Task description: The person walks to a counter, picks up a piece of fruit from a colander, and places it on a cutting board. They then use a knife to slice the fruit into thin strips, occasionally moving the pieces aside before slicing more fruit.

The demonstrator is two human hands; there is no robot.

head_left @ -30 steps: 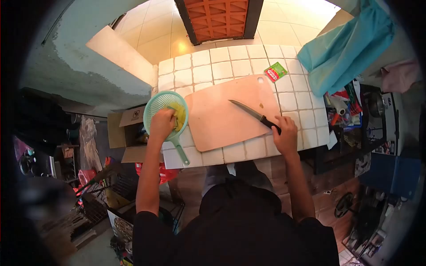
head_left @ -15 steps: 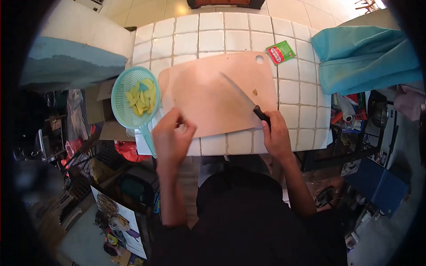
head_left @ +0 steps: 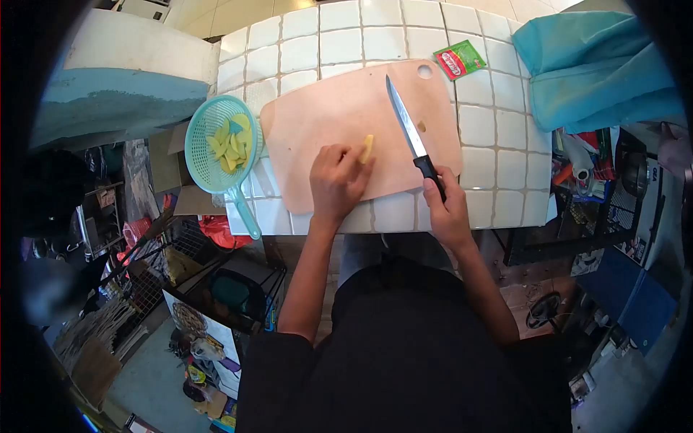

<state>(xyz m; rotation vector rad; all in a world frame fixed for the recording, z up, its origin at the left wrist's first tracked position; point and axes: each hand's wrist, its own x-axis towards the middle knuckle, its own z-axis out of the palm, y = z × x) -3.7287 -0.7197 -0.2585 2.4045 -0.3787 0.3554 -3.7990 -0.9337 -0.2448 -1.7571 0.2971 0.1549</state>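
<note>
Over the lower middle of the pinkish cutting board, the fingers of my left hand are closed on a small pale yellow slice. My right hand grips the black handle of a kitchen knife near the board's lower right edge. The blade points up and away over the board, apart from the slice. A small brown scrap lies right of the blade. More yellow slices sit in a mint-green strainer to the left of the board.
The board rests on a white tiled counter. A green and red sachet lies beyond its upper right corner. Turquoise cloth hangs over the counter's right side. The strainer's handle reaches the front edge.
My left hand has moved right from beside the strainer to the board, where a yellow slice now shows at its fingers. The knife has turned more upright, with its blade face showing.
</note>
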